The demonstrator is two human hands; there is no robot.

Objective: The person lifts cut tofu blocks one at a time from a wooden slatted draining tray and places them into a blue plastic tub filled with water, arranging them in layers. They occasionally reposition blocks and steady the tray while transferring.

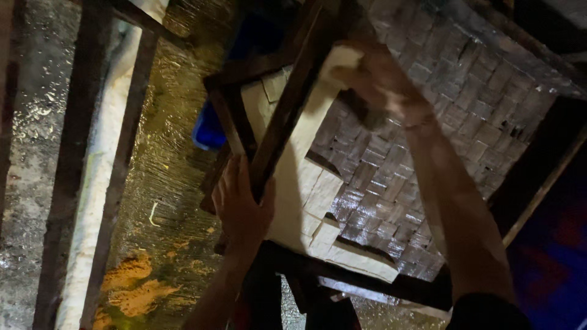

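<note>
The wooden frame (pixel 287 116), dark and wet-looking, sat tilted over a tray of pale cut blocks (pixel 309 183) on a woven mat (pixel 428 122), right in the middle of the view. The left hand (pixel 239 205) had its fingers wrapped shut around the frame's slanted bar. The right hand (pixel 382 82) was up top on a pale block, too blurry to tell its grip; a blue container (pixel 211 128) sat behind.
</note>
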